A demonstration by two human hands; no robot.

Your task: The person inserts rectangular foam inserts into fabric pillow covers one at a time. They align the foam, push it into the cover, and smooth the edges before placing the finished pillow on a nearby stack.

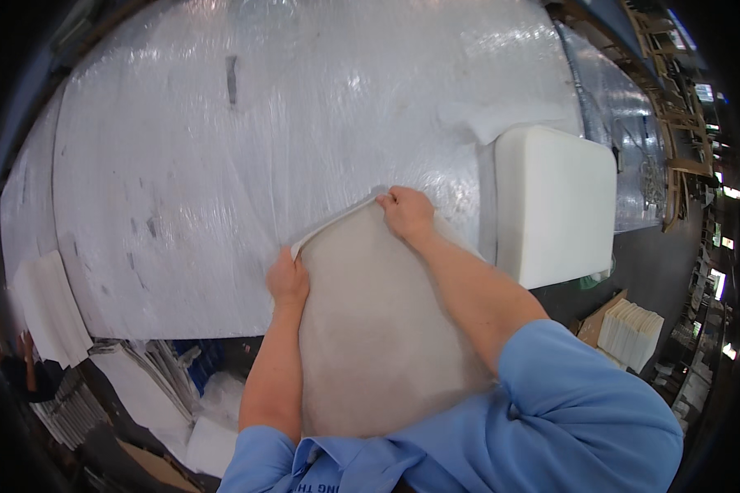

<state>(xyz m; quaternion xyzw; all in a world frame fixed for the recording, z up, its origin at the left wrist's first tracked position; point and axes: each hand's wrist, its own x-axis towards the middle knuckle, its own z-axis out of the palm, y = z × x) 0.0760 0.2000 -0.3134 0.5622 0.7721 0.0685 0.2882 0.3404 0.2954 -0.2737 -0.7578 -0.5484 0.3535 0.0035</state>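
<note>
Between my arms is a beige fabric-covered cushion (370, 329), its lower end close against my blue shirt. My left hand (289, 279) is closed on the cushion's far left corner. The far right corner is pinched in the fingers of my right hand (406, 215). A pale strip of the cover's edge (337, 222) runs taut between the two hands. Whether foam fills the cover all the way to that edge, I cannot tell. To the right of my right hand, a white foam cushion (563, 205) with rounded corners lies on the table.
A wide table (181, 164) wrapped in shiny clear plastic spreads ahead. White sheets (53, 308) hang over its left end, near another person's arm (30, 361). Stacked white pieces (629, 333) stand on the floor at right; wooden frames (686, 156) line the far right.
</note>
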